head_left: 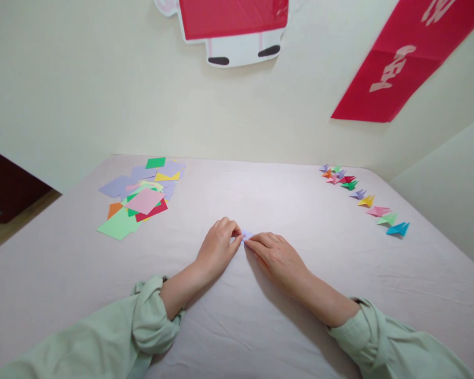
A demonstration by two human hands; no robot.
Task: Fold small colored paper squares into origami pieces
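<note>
A small piece of folded purple paper (246, 235) lies at the middle of the cloth-covered table, mostly covered by my fingers. My left hand (222, 239) pinches its left edge between thumb and forefinger. From the other side, my right hand (274, 255) has its fingertips closed together on the paper's right part. The tips of both hands nearly meet there. How the paper is folded underneath is hidden.
On the left lies a loose pile of coloured paper sheets (144, 201). Several folded paper figures, such as a blue one (398, 229), form a row along the right side. The pale tablecloth (217, 326) has slight wrinkles. A wall (237, 116) stands behind the table.
</note>
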